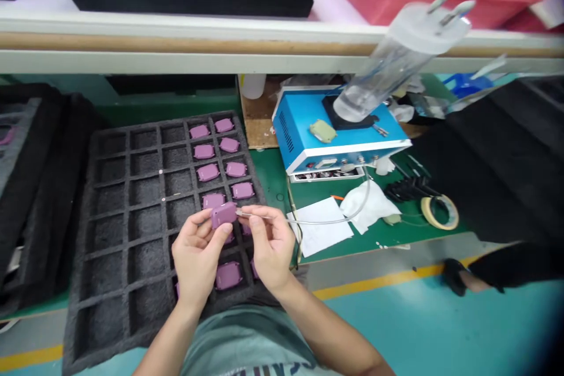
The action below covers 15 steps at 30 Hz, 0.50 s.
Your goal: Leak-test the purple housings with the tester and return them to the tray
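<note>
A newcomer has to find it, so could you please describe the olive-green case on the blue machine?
Right of the dark tray stands the blue machine. On its top, just front-left of the clear cylinder, lies a small olive-green case with rounded corners. Unlike the purple cases in the tray, it is greenish and lies on the machine.

At two o'clock, the slanted clear plastic cylinder (374, 79) is blurred; at three, the black-trousered leg (515, 270) is cut off.
</note>
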Available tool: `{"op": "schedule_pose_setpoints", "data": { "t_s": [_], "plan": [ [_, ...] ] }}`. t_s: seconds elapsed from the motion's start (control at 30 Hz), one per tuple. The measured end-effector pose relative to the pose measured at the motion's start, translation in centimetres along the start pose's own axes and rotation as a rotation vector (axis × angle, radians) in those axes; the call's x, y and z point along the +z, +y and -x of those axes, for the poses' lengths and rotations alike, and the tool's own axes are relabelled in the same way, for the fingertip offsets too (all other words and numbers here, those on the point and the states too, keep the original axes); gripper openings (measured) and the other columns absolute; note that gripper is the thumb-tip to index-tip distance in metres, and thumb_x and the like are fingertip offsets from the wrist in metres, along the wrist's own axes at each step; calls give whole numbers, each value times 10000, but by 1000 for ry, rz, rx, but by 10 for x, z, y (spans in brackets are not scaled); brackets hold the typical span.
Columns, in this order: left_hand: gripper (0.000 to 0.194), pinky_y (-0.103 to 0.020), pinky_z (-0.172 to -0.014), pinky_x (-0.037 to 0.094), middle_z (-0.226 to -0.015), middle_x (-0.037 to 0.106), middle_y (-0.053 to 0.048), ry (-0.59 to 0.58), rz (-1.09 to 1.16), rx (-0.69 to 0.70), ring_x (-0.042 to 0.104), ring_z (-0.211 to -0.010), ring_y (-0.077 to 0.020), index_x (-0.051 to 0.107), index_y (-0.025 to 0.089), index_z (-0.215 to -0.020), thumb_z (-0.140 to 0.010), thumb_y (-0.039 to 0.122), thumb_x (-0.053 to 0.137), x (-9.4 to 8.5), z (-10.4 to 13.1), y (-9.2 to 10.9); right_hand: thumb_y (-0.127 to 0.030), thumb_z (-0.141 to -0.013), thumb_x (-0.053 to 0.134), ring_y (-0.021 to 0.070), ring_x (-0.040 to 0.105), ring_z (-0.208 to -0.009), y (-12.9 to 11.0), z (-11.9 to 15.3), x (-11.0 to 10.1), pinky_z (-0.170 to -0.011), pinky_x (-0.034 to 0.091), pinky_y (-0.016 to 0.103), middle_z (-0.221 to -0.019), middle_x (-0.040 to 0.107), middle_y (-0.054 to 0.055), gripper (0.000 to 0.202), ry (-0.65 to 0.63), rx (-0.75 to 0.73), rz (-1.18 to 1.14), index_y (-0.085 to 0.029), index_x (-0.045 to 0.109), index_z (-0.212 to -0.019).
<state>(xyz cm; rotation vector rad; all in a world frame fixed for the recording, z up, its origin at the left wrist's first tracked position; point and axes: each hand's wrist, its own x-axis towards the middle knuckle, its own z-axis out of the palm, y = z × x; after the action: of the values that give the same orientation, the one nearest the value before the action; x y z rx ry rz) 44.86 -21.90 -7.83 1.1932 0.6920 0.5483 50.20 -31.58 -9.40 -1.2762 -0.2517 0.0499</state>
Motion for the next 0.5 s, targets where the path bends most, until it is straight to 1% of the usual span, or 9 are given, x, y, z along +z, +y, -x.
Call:
{"op": "schedule_pose_setpoints", "data": {
  "t_s": [0.13, 0.33, 0.5],
  "plan": [
    [429, -223, -780, 619, -995, 797, -76, -8, -2, 1, 772, -870, -178, 656, 164, -1054, -705, 253, 889, -1, -2, 0, -260, -988, 593, 160, 752, -947, 1, -2, 1, -835, 652, 305, -1025, 746, 56, 79, -1, -10, -32, -211, 643, -1025],
    [457, -280, -811, 628, -1019, 790, -105, 7, -36, -6, 771, -909, -218, 659, 151, -1053, -689, 293, 896, 0, -2, 2, -284, -985, 593, 166, 748, -931, 2, -1, 2, -814, 654, 312, -1023, 746, 63, 101, -3, -9, -27, -209, 646, -1026],
    [459, -285, -818, 630, -1032, 789, -108, 5, -34, -1, 770, -919, -220, 657, 152, -1055, -688, 291, 896, 0, -3, 2, -283, -988, 587, 157, 747, -919, 0, -2, 2, -816, 651, 302, -1014, 745, 62, 105, -6, -16, -6, -207, 649, -1028]
  ]
}}
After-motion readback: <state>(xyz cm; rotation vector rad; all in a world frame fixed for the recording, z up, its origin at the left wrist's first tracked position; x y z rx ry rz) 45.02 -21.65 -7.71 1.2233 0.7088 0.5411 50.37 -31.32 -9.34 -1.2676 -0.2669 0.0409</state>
